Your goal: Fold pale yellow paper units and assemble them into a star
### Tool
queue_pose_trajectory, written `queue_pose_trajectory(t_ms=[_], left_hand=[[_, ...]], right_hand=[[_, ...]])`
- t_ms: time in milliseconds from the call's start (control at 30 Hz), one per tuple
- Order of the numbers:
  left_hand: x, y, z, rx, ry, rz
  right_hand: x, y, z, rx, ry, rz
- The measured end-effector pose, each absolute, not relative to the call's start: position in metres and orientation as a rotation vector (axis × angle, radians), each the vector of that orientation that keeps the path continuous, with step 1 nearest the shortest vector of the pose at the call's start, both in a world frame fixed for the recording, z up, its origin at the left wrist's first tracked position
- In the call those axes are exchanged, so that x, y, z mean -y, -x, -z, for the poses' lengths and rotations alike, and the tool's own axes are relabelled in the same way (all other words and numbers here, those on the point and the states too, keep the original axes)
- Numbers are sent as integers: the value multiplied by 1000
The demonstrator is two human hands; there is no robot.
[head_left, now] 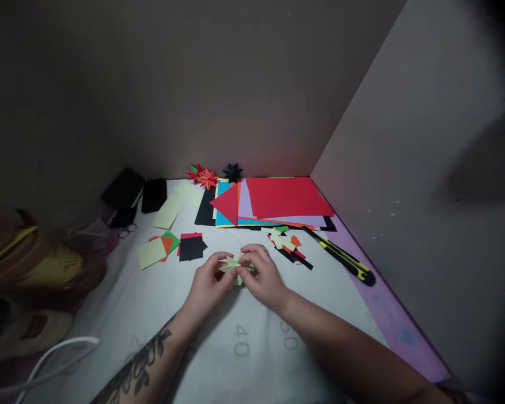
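Between my two hands, above the middle of the white work surface, is a pale yellow folded paper star [237,276]. My left hand [212,279] pinches its left side with thumb and fingers. From the right, my right hand [264,276] grips the star's upper right part, and the two thumbs nearly meet at its centre. Fingers cover much of the star. Just beyond my left hand lie small black paper squares [191,248] over a red one. Paper scraps [284,241] in several colours sit beyond my right hand.
Coloured sheets [290,197] are stacked at the back, near finished paper stars [207,178] and a black star [233,171]. A yellow-black utility knife [345,261] lies right. Left are pale squares [151,253], scissors [128,230], a black phone [154,195] and a white cable [46,359].
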State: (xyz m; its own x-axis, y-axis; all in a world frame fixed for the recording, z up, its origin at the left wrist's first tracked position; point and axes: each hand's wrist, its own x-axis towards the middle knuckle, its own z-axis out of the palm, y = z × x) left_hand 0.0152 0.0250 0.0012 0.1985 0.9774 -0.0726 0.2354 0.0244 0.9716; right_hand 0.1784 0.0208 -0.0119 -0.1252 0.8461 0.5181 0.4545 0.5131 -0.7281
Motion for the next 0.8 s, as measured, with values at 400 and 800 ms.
queue_pose_trajectory(t_ms=[400,800], left_hand=[[-23,-15,-4,-1265,-1469,-916],[-19,-12,-2,-1261,-1631,-902]], right_hand=[[-22,-177,13,1743,1061,-410],[-21,-177,10,1739,1064,-431]])
